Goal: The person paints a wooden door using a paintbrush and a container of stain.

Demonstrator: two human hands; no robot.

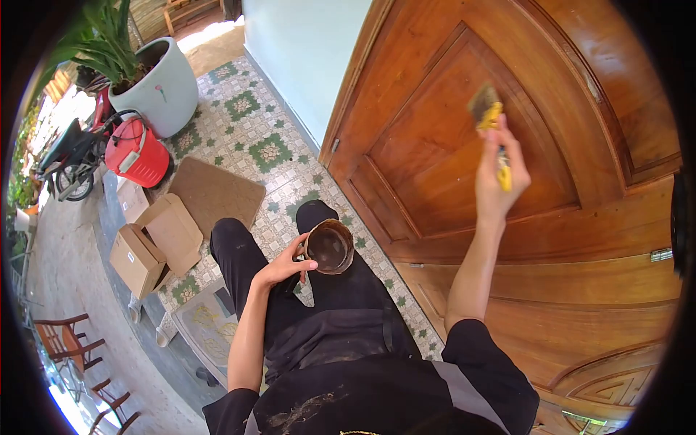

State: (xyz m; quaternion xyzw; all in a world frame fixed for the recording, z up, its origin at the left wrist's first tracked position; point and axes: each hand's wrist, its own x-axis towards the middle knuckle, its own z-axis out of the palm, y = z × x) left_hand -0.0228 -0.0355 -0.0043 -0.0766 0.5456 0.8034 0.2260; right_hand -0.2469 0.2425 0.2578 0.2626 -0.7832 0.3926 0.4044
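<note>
In my right hand [500, 170] is a paintbrush [490, 116] with a yellow handle, its dark bristles pointing up and overlapping the upper panel of a varnished wooden door [435, 130]. Brush and fingers are slightly smeared by motion. My left hand [286, 264] grips a round cup [330, 248] by its side, thumb near the rim, over my dark-trousered knee. A dark brown residue or liquid coats the inside of the cup. Part of the left fingers is hidden behind it.
Left on the patterned tile floor [243, 105] are an opened cardboard box [138, 257], a brown mat [217, 192], a red cooler jug [138, 152] and a large white planter [163, 87]. Wooden chairs [69, 341] and a motorbike [72, 156] stand farther off.
</note>
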